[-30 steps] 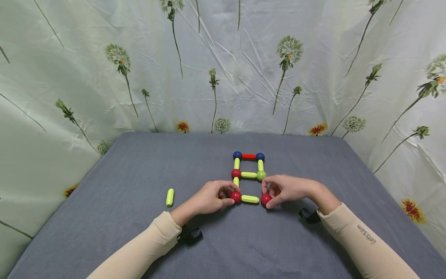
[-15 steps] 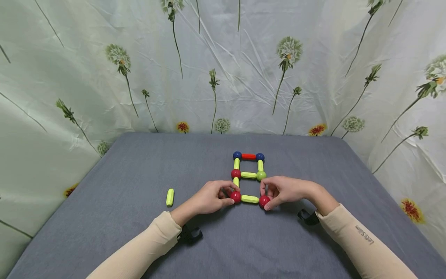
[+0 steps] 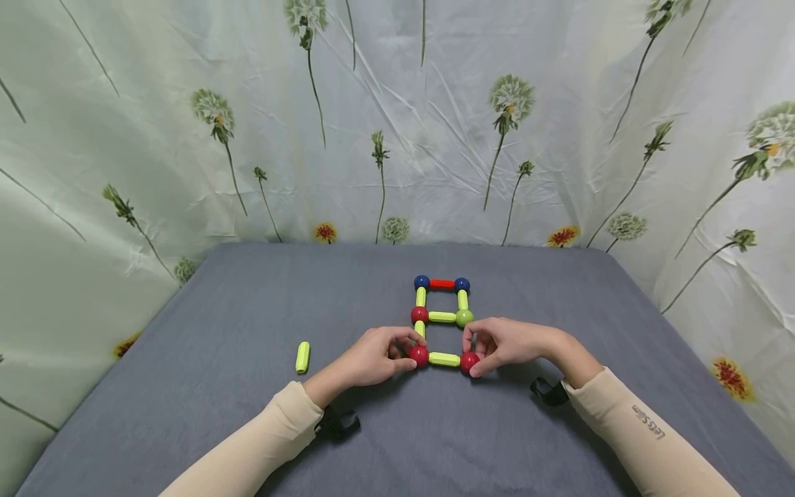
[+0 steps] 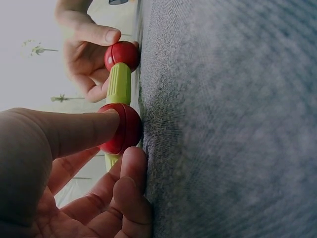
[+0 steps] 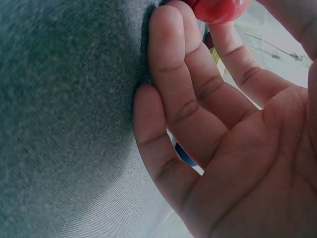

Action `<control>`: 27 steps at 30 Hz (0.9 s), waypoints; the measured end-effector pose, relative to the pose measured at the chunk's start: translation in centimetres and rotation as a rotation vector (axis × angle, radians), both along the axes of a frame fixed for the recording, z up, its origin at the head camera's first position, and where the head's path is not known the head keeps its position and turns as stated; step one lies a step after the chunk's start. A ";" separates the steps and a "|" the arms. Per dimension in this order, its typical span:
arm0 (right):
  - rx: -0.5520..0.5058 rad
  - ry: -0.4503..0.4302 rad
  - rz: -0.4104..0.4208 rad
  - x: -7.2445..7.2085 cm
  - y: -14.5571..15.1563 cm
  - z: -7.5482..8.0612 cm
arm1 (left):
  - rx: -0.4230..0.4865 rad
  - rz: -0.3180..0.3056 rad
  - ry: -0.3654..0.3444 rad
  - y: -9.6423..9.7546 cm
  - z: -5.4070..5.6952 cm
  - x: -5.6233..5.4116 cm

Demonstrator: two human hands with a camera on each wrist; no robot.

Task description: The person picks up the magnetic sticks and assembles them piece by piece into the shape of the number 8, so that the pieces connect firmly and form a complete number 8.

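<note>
My left hand (image 3: 381, 355) pinches the near-left red ball (image 3: 419, 356) between thumb and fingers. A yellow-green rod (image 3: 444, 359) joins it to the near-right red ball (image 3: 469, 362), which my right hand (image 3: 512, 345) pinches. In the left wrist view, the rod (image 4: 119, 84) touches both balls. Only part of a red ball (image 5: 220, 9) shows in the right wrist view. A second rod (image 3: 420, 329) runs back from the left ball to another red ball (image 3: 419, 315). The near-right ball and the green ball (image 3: 464, 317) have no rod visible between them.
Behind, two blue balls (image 3: 421, 281) with a red rod (image 3: 442, 284) between them close the far square of rods. A loose yellow-green rod (image 3: 302, 357) lies left of my left hand on the grey cloth (image 3: 298, 290). A flowered curtain (image 3: 435, 138) hangs behind.
My right hand has moved the near-right red ball leftward against the rod's end, closing a small gap. The left hand keeps its grip. The head view has shifted slightly.
</note>
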State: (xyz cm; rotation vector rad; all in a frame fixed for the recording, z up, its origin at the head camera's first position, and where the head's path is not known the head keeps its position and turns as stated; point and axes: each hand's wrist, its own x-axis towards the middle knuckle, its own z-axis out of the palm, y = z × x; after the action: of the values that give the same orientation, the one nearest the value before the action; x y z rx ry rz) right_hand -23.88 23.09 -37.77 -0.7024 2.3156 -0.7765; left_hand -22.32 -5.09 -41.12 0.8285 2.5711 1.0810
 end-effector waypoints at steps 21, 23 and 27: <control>-0.036 -0.002 -0.014 -0.2 0.5 -0.4 | 0.014 -0.008 -0.022 0.1 0.1 0.1; -0.037 0.001 -0.014 -0.2 0.5 -0.4 | 0.011 -0.011 -0.019 0.1 0.1 0.1; -0.038 0.003 -0.016 -0.2 0.6 -0.5 | 0.002 -0.016 -0.010 0.0 0.0 0.0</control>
State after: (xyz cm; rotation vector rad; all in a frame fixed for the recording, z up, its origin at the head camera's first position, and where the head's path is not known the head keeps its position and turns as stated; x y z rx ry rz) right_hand -24.12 23.73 -38.22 -0.7023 2.3172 -0.8291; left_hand -22.33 -5.04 -41.11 0.8407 2.5513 1.0812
